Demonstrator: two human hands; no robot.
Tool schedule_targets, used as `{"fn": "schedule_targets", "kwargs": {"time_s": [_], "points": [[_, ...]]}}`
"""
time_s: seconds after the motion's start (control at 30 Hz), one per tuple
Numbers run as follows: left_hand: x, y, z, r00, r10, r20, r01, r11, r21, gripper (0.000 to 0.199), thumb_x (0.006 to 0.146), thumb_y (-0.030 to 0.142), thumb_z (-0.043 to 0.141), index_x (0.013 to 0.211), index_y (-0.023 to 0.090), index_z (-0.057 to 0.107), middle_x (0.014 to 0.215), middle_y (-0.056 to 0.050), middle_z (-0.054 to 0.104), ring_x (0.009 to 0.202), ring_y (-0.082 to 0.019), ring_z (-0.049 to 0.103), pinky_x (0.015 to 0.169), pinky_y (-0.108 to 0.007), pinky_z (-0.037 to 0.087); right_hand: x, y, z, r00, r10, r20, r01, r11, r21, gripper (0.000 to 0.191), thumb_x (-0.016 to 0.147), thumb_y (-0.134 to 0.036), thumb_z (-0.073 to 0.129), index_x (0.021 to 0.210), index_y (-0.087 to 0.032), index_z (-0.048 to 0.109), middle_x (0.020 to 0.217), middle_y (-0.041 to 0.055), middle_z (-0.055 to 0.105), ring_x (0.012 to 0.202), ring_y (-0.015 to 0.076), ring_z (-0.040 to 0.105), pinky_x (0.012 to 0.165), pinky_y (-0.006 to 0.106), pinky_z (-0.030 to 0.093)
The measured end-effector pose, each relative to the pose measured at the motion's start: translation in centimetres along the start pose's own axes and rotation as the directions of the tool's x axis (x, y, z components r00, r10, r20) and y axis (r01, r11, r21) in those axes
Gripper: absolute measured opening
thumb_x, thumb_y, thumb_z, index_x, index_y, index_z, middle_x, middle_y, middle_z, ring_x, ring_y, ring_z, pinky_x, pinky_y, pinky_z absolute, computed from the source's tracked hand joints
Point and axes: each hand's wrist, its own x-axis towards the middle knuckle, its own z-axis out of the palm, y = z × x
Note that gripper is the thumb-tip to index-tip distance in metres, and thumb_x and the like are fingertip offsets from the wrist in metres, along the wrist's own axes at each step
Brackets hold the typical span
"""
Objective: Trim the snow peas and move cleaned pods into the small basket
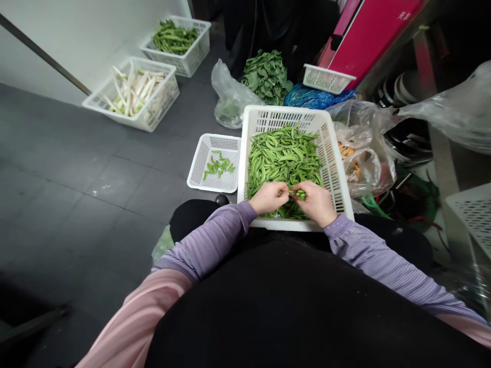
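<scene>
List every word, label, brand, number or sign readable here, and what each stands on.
"天": apparently the first of two pale characters on the pinkish-red panel at upper right; the second is too small and blurred to read.
No writing can be made out on the large white basket or the blue bag.

the pods (pixel 282 156) are green, their basket (pixel 334 166) white, the oversleeves (pixel 210 240) striped purple.
</scene>
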Motion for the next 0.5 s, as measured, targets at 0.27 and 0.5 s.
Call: {"fn": "schedule_targets", "kwargs": {"time_s": [0.27, 0.5], "points": [[0.2, -0.9, -0.3, 0.919, -0.343, 0.196, 0.272, 0.909, 0.316, 0.019, 0.072, 0.024, 0.048, 0.067, 0.015, 0.064, 0.068, -0.005, 0.062, 0.069, -0.016, 0.056, 0.065, -0.023, 0.042, -0.5, 1.4, -2.7, 0.948, 0.306, -0.092, -0.217, 0.828, 0.516, 0.017, 0.068, -0.038, 0.064, 0.069, -0.021, 0.062, 0.071, 0.0014, 0.064, 0.069, 0.0188, 0.058, 0.069, 0.033, 0.044], [0.0, -1.5, -0.3, 0.876, -0.348, 0.333, 0.213, 0.900, 0.380, 0.027, 0.071, 0.012, 0.049, 0.092, 0.013, 0.065, 0.091, -0.008, 0.066, 0.085, -0.019, 0.059, 0.074, -0.023, 0.044, -1.4, 3.0, -3.8, 0.913, 0.407, -0.027, -0.324, 0.763, 0.559, 0.021, 0.063, -0.039, 0.068, 0.067, -0.020, 0.061, 0.064, -0.0002, 0.061, 0.065, 0.0182, 0.056, 0.070, 0.033, 0.042]]}}
